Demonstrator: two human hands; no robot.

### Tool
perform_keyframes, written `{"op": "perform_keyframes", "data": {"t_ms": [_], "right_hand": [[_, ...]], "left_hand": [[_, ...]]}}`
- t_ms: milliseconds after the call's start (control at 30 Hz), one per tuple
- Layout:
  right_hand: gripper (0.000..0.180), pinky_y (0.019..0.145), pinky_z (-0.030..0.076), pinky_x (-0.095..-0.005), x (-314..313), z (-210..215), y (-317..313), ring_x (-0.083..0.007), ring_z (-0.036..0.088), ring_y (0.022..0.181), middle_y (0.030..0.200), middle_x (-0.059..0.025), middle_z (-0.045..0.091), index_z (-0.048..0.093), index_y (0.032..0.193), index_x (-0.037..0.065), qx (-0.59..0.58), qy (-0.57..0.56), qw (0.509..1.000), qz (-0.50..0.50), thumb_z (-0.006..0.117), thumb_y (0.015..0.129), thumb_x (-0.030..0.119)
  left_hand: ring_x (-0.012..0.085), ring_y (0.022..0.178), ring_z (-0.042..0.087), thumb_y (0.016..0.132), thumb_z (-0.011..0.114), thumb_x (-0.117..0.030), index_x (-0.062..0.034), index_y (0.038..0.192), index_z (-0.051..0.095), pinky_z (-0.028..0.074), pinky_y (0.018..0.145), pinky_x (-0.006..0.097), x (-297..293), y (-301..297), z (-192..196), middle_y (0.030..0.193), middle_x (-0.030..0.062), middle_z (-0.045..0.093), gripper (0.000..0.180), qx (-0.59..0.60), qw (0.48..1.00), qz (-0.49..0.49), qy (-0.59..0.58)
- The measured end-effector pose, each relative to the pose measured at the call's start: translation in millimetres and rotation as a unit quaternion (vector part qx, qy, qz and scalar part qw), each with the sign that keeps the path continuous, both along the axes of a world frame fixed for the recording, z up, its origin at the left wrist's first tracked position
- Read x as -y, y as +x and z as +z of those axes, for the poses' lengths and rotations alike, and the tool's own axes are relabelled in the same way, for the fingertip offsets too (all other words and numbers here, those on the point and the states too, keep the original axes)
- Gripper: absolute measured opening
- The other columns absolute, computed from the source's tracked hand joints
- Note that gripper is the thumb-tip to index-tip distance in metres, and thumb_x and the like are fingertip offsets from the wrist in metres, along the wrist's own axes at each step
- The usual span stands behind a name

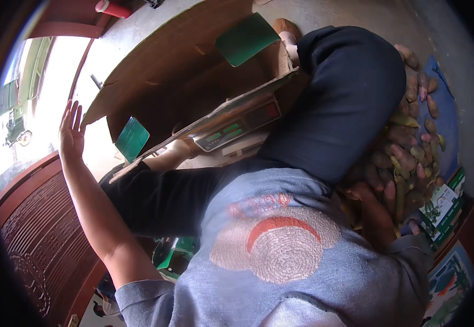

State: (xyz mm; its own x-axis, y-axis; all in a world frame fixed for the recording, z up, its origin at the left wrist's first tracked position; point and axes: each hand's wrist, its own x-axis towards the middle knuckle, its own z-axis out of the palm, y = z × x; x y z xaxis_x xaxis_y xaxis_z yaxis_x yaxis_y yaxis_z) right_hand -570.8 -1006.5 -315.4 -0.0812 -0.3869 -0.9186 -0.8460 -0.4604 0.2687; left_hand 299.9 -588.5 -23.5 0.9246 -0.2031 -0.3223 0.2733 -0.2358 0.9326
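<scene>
My left hand (71, 132) is raised at the far left with its fingers spread and holds nothing. It hangs in the air beside the flap of a big brown cardboard box (182, 76). My right hand (374, 204) reaches down at the right into a pile of reddish-brown sweet potatoes (405, 155). Its fingers lie among the tubers, and whether they grip one is hidden. An electronic scale (238, 126) with green displays sits under the box's edge. My grey-blue shirt and dark trouser knee (351, 92) fill the middle.
A blue cloth (446, 122) lies under the tubers on the concrete floor. Printed green-and-white cartons (442, 210) stand at the right. A carved wooden door (35, 240) is at the lower left. A black-clad limb (160, 193) reaches under the box. Green sheets (246, 38) lie on the cardboard.
</scene>
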Motion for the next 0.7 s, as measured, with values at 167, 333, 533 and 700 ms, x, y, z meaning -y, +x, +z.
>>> {"op": "perform_keyframes", "data": {"t_ms": [167, 333, 533, 700], "right_hand": [[0.089, 0.101, 0.045, -0.0455, 99, 18, 0, -0.0362, 0.05, 0.131, 0.144, -0.0264, 0.048, 0.033, 0.146, -0.011, 0.077, -0.143, 0.907, -0.39, 0.078, 0.079, 0.027], [0.072, 0.103, 0.04, -0.0387, 165, 191, 230, -0.0317, 0.053, 0.125, 0.137, -0.0203, 0.055, 0.045, 0.142, -0.004, 0.341, -0.267, 0.87, -0.234, 0.072, 0.084, 0.031], [0.064, 0.103, 0.04, -0.0325, 168, 396, 392, -0.0208, 0.056, 0.117, 0.126, -0.0116, 0.06, 0.051, 0.137, 0.002, 0.589, -0.293, 0.749, -0.079, 0.07, 0.088, 0.039], [0.066, 0.103, 0.039, -0.0311, 59, 476, 527, -0.0188, 0.056, 0.118, 0.122, -0.0096, 0.061, 0.052, 0.135, 0.002, 0.634, -0.152, 0.748, 0.124, 0.072, 0.082, 0.035]], "left_hand": [[0.031, 0.141, 0.041, 0.106, 0.046, -0.029, -0.0022, 0.148, 0.042, 0.033, 0.118, 0.046, 56, 11, 15, 0.148, 0.0194, 0.047, 0.05, 0.072, 0.986, -0.152, -0.001], [0.0314, 0.134, 0.05, 0.104, 0.046, -0.043, -0.0068, 0.144, 0.05, 0.038, 0.113, 0.048, 56, -15, 59, 0.142, 0.0175, 0.054, 0.054, 0.181, 0.926, -0.325, 0.072], [0.0296, 0.124, 0.06, 0.094, 0.057, -0.057, -0.0142, 0.138, 0.059, 0.045, 0.106, 0.051, 75, -24, 40, 0.131, 0.015, 0.063, 0.061, 0.271, 0.845, -0.451, 0.091], [0.0245, 0.12, 0.062, 0.094, 0.065, -0.046, -0.0113, 0.13, 0.064, 0.05, 0.104, 0.04, 83, -30, 39, 0.125, 0.0124, 0.067, 0.05, 0.227, 0.834, -0.501, 0.029]]}}
